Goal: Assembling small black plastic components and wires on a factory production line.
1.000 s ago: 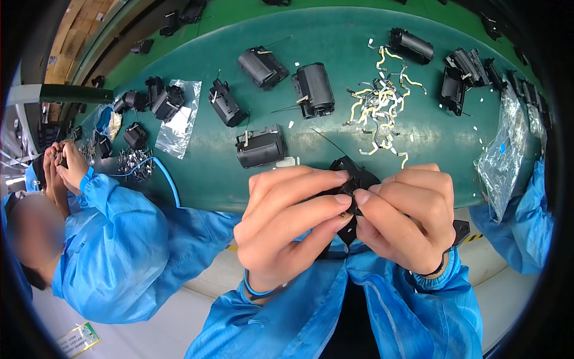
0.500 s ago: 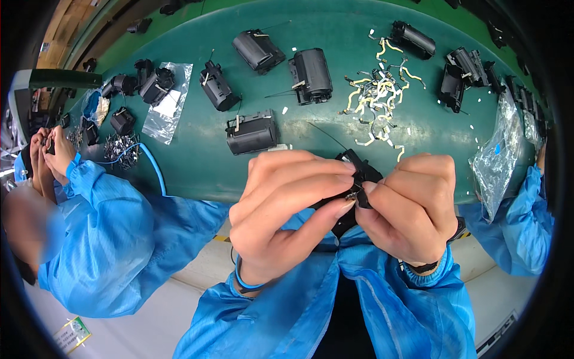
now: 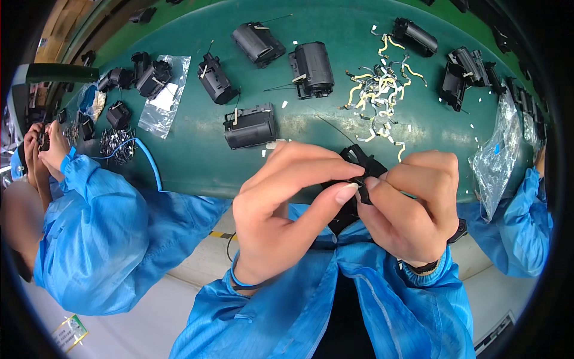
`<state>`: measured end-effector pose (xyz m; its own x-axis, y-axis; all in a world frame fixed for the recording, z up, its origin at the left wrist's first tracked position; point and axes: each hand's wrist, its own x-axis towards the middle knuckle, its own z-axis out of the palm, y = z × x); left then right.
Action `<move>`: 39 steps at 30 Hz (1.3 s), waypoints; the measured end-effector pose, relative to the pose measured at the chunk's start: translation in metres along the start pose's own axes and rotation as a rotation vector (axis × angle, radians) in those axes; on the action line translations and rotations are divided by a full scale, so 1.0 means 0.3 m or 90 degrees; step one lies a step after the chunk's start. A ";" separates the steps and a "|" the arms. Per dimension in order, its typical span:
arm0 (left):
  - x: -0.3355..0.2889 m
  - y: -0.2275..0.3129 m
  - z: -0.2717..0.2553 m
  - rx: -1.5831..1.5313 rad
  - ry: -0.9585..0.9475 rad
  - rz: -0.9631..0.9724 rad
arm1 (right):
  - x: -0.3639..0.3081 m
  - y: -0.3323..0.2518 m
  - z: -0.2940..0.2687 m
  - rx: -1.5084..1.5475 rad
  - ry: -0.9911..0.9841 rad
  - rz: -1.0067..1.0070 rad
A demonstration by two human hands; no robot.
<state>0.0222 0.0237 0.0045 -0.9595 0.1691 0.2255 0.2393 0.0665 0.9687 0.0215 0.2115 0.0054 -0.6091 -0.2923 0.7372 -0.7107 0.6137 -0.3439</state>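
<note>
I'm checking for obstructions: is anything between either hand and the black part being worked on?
Nothing visible: the right hand pinches the black part, and the left hand is right at it, though the hands hide some contact.

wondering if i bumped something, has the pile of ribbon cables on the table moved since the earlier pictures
No. The whole view has shifted, but the ribbon-cable pile keeps its place right of the large black housing on the green table.

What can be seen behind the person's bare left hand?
Behind the left hand, portions of a black plastic part and the smooth green tabletop show; whatever the hand covers cannot be seen.
</note>
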 end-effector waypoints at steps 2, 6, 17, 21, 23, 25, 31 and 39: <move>0.004 -0.008 -0.007 -0.153 -0.016 -0.074 | -0.002 -0.002 -0.001 0.023 -0.013 0.013; -0.001 -0.026 -0.001 -0.236 -0.032 -0.127 | -0.011 0.002 0.015 0.155 0.028 0.113; 0.000 -0.050 0.018 -0.241 0.046 0.029 | -0.009 0.004 0.009 0.192 0.045 0.095; -0.001 -0.058 0.012 -0.086 0.041 0.100 | -0.016 0.013 0.012 0.159 0.044 0.054; -0.004 -0.063 0.006 -0.043 0.026 0.151 | -0.017 0.013 0.008 0.144 0.026 0.038; 0.001 -0.069 0.002 -0.027 0.018 0.176 | -0.016 0.013 0.012 0.137 0.031 0.030; -0.010 -0.049 0.030 -0.089 0.084 0.104 | -0.004 -0.003 0.021 0.114 0.056 0.023; 0.018 -0.064 -0.013 -0.039 0.002 0.153 | 0.007 -0.002 0.010 0.161 0.021 0.045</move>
<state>0.0120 0.0194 -0.0125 -0.8769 0.1698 0.4497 0.4508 -0.0343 0.8920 0.0197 0.2082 0.0054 -0.6519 -0.2278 0.7233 -0.7344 0.4272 -0.5274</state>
